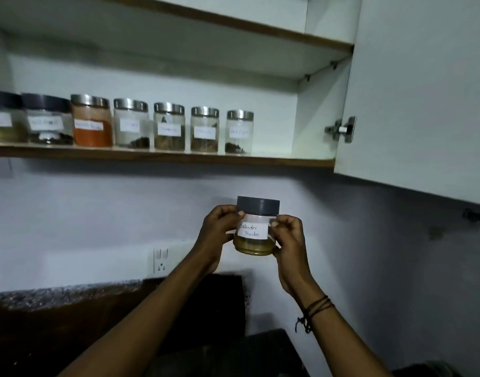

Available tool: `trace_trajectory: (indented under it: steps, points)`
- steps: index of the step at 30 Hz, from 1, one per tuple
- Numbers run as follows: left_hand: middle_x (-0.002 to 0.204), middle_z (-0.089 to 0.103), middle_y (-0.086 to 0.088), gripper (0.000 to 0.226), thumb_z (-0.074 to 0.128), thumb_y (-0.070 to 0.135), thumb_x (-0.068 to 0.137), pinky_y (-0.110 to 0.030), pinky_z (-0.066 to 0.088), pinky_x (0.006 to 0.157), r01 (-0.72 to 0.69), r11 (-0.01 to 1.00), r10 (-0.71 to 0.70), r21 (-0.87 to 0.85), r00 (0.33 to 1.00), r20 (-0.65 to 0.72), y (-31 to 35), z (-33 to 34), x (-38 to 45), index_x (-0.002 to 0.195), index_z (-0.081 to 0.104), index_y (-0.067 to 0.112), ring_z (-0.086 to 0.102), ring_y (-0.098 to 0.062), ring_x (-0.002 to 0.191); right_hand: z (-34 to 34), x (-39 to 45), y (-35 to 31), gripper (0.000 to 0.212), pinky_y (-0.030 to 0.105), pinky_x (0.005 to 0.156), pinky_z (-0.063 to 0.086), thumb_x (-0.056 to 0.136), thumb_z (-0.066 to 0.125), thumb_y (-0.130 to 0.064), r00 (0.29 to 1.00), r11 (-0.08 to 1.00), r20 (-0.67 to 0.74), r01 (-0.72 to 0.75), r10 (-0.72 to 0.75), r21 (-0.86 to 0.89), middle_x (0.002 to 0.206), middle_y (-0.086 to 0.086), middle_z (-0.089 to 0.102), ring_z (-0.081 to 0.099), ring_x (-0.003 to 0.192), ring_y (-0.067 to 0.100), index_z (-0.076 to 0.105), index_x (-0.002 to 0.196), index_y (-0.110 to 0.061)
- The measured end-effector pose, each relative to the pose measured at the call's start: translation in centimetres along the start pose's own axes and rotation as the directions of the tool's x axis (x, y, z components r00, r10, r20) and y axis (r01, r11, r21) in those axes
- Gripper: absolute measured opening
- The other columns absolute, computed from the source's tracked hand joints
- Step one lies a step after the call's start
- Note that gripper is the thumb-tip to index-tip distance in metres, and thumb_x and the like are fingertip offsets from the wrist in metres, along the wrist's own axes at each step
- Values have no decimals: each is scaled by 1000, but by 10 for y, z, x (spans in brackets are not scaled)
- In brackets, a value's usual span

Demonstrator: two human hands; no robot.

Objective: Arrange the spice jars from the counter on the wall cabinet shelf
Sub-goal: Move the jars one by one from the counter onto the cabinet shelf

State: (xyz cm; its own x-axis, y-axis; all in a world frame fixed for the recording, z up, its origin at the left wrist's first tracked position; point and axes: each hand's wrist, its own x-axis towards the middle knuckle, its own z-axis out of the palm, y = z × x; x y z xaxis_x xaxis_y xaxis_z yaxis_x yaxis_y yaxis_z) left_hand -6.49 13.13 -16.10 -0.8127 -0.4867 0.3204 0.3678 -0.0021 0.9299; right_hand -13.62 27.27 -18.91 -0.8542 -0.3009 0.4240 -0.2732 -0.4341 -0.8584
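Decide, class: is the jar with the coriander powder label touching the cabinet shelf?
Apart. The head view shows the coriander powder jar held in the air between the left hand and right hand, with bare wall between it and the shelf.

The leftmost jar (0,117) on the shelf (162,156) is cut off by the picture's left edge, and every label in that row is too blurred to read. On the held jar (256,227), the left hand (219,227) covers the first letter of the label and the right hand (287,235) hides the jar's right side. The table (43,322) below is dark, its surface hard to make out. Both forearms run out of the bottom edge.
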Motion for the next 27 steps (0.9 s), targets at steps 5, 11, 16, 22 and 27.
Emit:
trace_trajectory:
  steps: [5,11,16,22,27]
  points:
    - [102,75,-2,27,67,22,81,-24,54,70,-185,983,186,-22,981,51,55,11,25,108,69,18,71,-13,92,27,28,-51,12,28,74,56,93,64,-26,952,957,-114,276,-285,-84,104,0,67,66,98,18,60,103,-21]
    - [105,72,4,30,75,27,86,-30,60,81,-356,929,361,104,932,-31,110,38,61,115,67,26,70,-14,100,39,78,-100,16,29,83,54,96,57,-31,931,928,-123,318,-344,-193,110,-5,67,64,101,12,63,111,-29]
    - [112,71,-4,39,80,31,81,-45,57,93,-327,933,349,148,925,-154,128,62,96,115,67,15,68,-21,104,39,124,-117,36,35,94,52,95,54,-23,938,894,-93,284,-334,-346,124,1,64,61,109,18,59,131,-18]
    - [115,67,-3,32,74,27,86,-38,52,98,-326,891,390,314,906,-164,127,84,140,113,65,12,62,-19,110,33,176,-119,27,19,69,42,98,52,-19,909,794,-140,257,-392,-551,122,5,65,58,99,16,59,124,-14]
    - [124,64,-8,47,71,19,89,-22,40,86,-286,819,383,498,918,-101,120,94,170,133,58,9,60,-22,114,27,207,-113,23,32,79,49,95,52,-10,931,663,-54,217,-362,-716,120,12,64,58,99,24,58,117,-8]
